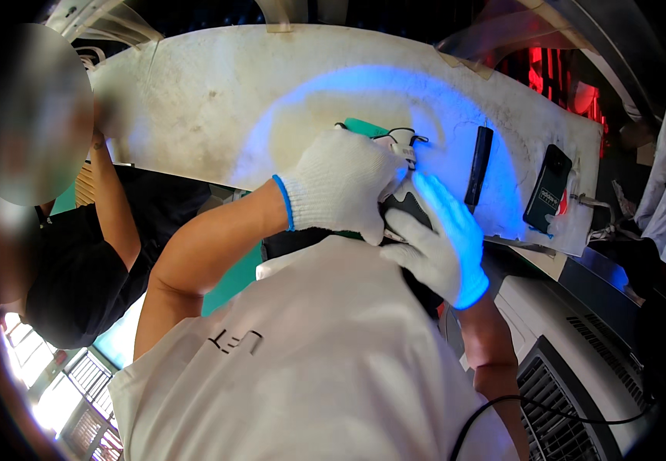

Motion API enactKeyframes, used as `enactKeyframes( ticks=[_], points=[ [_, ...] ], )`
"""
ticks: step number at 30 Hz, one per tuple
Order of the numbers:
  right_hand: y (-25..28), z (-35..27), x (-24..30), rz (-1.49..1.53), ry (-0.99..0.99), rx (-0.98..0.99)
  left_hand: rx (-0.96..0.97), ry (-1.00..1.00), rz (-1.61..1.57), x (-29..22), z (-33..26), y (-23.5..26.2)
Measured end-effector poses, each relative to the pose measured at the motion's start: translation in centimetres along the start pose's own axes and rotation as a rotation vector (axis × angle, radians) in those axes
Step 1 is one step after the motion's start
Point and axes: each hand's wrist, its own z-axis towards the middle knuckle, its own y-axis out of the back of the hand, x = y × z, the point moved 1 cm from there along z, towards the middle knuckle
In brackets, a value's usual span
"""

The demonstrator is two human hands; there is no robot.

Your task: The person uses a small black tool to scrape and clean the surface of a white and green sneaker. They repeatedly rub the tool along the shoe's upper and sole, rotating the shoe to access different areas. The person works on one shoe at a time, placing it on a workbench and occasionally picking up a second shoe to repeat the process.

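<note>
A white knit glove with a blue cuff covers my left hand point(348, 180), which is closed over the top of a grey-and-black piece point(408, 206) that looks like a shoe upper. A green part point(365, 127) sticks out beyond my left knuckles, and a pale tab with a thin dark loop point(403, 142) shows beside it. My right hand point(444, 238), also gloved and partly lit blue, grips the near right side of the same piece, its fingers bent against it. Both hands hide most of its shape.
The pale, stained worktable point(202, 92) carries a ring of blue light. On its right side lie a long black tool point(479, 169) and a dark phone point(548, 188). A co-worker's arm point(114, 203) is at left. A vented grey-white machine point(571, 338) and black cable point(548, 411) are at lower right.
</note>
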Motion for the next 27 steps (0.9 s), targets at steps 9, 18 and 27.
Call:
enactKeyframes(
  ticks=[9,18,27],
  points=[
    [-1.2,-1.3,-1.4,0.153,-0.110,-0.228,-0.169,-0.067,-1.156,6.0,-0.2,-0.5],
    [-5.3,0.0,-4.7,0.420,-0.143,-0.568,-0.760,-0.246,0.011,10.2,-6.4,-5.6],
    [-8.3,7.2,-6.6,1.566,-0.664,-0.729,-0.421,-0.171,0.047,-2.5,-8.4,6.5]
  ],
)
